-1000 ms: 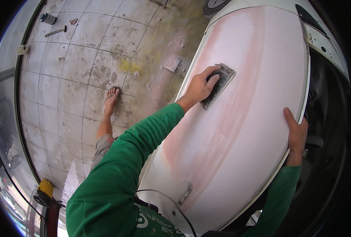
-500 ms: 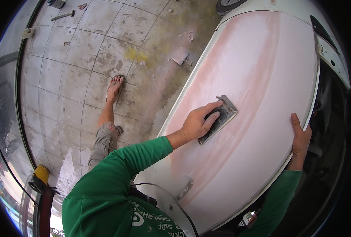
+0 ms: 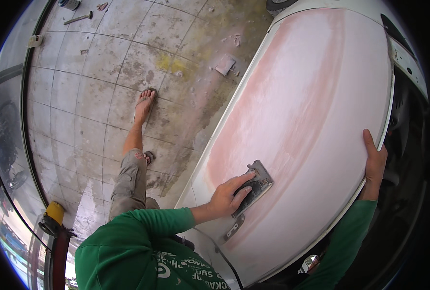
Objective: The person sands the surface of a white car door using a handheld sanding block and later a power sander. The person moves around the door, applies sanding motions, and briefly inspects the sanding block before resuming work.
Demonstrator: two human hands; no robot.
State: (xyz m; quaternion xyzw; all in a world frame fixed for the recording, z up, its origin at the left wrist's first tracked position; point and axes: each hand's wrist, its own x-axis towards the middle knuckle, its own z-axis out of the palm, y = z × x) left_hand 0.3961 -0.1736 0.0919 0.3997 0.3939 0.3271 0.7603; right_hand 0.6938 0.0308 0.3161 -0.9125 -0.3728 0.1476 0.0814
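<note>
A white car door (image 3: 355,92) with a broad patch of pinkish filler lies before me, its outer face up to view. My left hand (image 3: 226,195) grips a dark hand sanding block (image 3: 259,186), pressed flat to the lower part of the patch. The block is just above the door handle recess (image 3: 234,228). At the door's right edge, my right hand (image 3: 374,162) holds on, thumb on the rim; its other fingers are mostly hidden behind the edge.
The opening into the dark car interior (image 3: 408,159) is right of the door. On the tiled floor (image 3: 94,106) lie a hammer (image 3: 78,19), a pale flat block (image 3: 225,64) and dust. A yellow and black object (image 3: 53,216) stands at lower left. A cable (image 3: 224,258) crosses near my body.
My left hand has slid the sanding block down the door toward me, to near the handle recess. My right hand keeps its hold on the door edge.
</note>
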